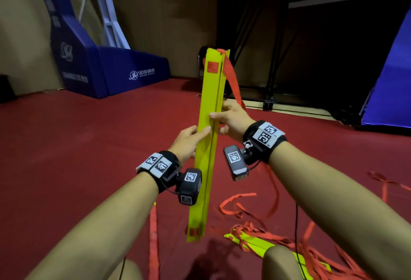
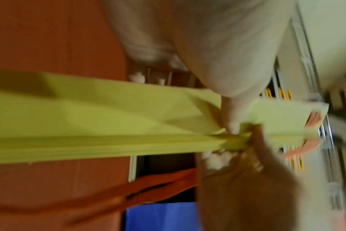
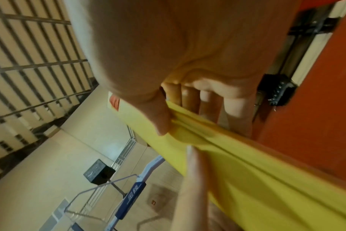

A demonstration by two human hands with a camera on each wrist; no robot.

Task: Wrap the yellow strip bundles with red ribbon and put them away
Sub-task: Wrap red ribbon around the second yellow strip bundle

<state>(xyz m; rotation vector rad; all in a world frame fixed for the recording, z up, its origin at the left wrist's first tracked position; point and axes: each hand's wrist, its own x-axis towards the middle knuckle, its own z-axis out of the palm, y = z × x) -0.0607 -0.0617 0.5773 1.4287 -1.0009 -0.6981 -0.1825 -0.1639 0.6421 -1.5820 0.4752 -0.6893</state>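
Left hand (image 1: 186, 142) and right hand (image 1: 233, 119) clamp fingers round an upright yellow bundle (image 1: 206, 93); red ribbon (image 1: 230, 79) dangles (wrapping looks barely begun).

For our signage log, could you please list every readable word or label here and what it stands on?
"金陵体育": front of the blue padded base.
Small line under it: too small to read.
Lettering on the blue upright pad: blurred.
Wrist-band markers: patterns, no words.

Yellow strip bundle (image 1: 209, 93) between left hand (image 1: 189, 140), right hand (image 1: 233, 117) (red ribbon (image 1: 231, 77) atop)
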